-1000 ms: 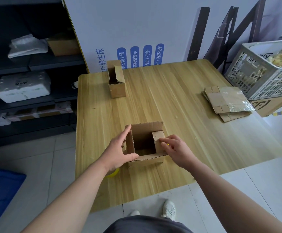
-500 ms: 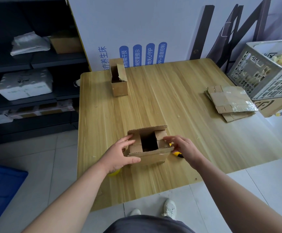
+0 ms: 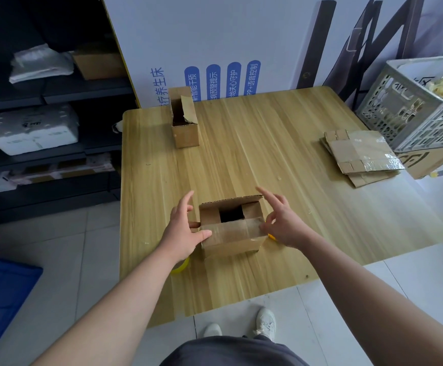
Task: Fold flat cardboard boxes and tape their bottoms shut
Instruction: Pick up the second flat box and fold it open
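A small cardboard box (image 3: 231,237) stands near the table's front edge, its two side flaps and near flap folded in, a dark gap left in the middle. My left hand (image 3: 182,232) presses the near flap's left end with the thumb, fingers spread. On the box's right corner rests my right hand (image 3: 281,221), fingertips touching the flap, other fingers raised. A yellow tape roll (image 3: 179,268) peeks out under my left wrist. Something yellow (image 3: 271,236) shows behind my right hand.
A second upright open box (image 3: 184,121) stands at the table's back left. Flat cardboard blanks (image 3: 360,155) are stacked at the right edge, beside a grey plastic crate (image 3: 421,107). Dark shelving (image 3: 46,122) stands to the left of the wooden table (image 3: 267,154).
The side flaps went down, then the near flap was folded over them. My hands moved from inside the opening to the flap's outer ends.
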Demonstrator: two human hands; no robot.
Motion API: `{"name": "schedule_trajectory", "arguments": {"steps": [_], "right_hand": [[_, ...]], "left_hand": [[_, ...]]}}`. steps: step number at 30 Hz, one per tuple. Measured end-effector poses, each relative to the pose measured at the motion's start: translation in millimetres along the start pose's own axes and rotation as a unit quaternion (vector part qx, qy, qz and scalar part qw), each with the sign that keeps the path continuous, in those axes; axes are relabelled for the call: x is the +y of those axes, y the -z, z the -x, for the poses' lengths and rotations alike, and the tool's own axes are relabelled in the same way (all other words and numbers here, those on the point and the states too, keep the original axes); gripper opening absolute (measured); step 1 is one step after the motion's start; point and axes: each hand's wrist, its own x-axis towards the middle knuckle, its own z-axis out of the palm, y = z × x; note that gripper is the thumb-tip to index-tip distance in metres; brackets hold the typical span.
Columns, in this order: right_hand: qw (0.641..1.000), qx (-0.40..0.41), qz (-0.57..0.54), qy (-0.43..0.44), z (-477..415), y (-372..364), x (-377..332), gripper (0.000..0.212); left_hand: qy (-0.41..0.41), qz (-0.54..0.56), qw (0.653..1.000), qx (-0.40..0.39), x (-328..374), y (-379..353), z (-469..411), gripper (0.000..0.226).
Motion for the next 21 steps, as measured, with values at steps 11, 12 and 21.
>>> {"name": "schedule_trajectory", "arguments": {"steps": [11,12,21], "right_hand": [[1.000,0.006,-0.028,0.005,6.8,-8.3,21.3,0.045],[0.999,0.011,-0.040,0.003,7.1,-10.2,23.1,0.044],[0.999,0.033,0.013,0.041,9.1,-18.2,24.8,0.044]], "left_hand": [[0.013,0.059,0.997,-0.050,-8.3,-4.6,2.9,0.046],[0.015,0.066,0.997,-0.047,-8.9,-5.3,3.4,0.045],[0.049,0.136,0.988,-0.058,-12.7,-8.1,1.1,0.037]]}}
